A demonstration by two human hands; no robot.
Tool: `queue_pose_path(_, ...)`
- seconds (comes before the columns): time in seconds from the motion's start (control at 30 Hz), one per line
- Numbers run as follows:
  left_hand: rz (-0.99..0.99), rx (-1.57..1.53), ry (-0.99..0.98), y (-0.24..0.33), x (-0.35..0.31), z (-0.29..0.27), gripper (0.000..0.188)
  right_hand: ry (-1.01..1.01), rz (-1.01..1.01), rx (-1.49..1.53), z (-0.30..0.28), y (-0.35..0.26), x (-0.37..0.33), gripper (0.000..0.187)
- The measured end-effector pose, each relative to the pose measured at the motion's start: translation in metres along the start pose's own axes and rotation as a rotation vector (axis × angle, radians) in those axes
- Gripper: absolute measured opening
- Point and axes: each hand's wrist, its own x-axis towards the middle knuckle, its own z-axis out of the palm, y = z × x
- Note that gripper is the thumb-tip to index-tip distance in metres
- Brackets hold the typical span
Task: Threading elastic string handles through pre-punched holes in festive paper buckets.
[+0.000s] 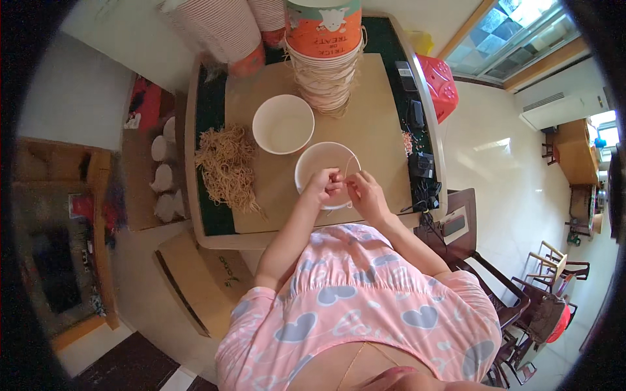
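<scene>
Both of my hands are held together over a white paper bucket [305,168] at the near side of the work table. A thin tan string [354,156] loops up from between my fingertips. My left hand [325,186] has its fingers curled and pinched at the string near the bucket's inner side. My right hand [369,195] pinches the string just beside it, close to the right rim. The exact grip is partly hidden by the fingers. Another white paper bucket [283,125] stands open just behind and to the left. A tangled heap of tan strings [225,169] lies left of the buckets.
A tall stack of orange and green printed buckets [324,32] with string handles stands at the back. More stacked buckets [215,29] rise at the back left. Black adapters and cables [422,166] line the right edge, with a red plastic stool [437,88] beyond. Cardboard [381,85] covers the table's middle.
</scene>
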Motion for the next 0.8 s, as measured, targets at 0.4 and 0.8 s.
queue_pose_path(0.4, 0.244, 0.53, 0.326, -0.012, -0.017, 0.033, 0.007, 0.184, 0.111, -0.078, -0.002, 0.031, 0.01, 0.009)
queue_pose_path(0.8, -0.04, 0.023, 0.179, -0.008, 0.007, 0.021, 0.016, 0.084, 0.146, -0.105, 0.005, 0.037, -0.006, 0.013)
